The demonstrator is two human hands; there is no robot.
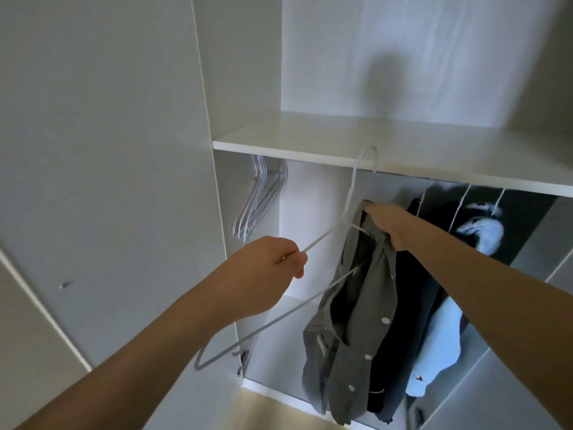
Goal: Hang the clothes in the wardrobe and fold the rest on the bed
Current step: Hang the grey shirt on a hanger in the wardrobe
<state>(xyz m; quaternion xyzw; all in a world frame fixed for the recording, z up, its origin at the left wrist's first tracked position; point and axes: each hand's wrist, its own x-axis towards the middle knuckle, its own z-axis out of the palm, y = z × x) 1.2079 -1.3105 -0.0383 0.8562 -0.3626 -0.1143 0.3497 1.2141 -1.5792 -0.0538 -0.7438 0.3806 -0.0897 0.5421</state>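
At frame centre, the left hand [273, 259] pinches a white wire hanger [350, 193], while the right hand [387, 225] grips the collar of a grey button shirt [356, 330] inside the wardrobe [341, 144].

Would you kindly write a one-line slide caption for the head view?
Left hand holds a white hanger while right hand grips a grey shirt inside the open wardrobe.

Two bare forearms in view, no sleeves reaching the wrist or lower arm. Left hand [273, 259] and right hand [387, 223]: no gloves, no rings, no watch or wristband visible. Nails short where they show. Upper arms out of frame.
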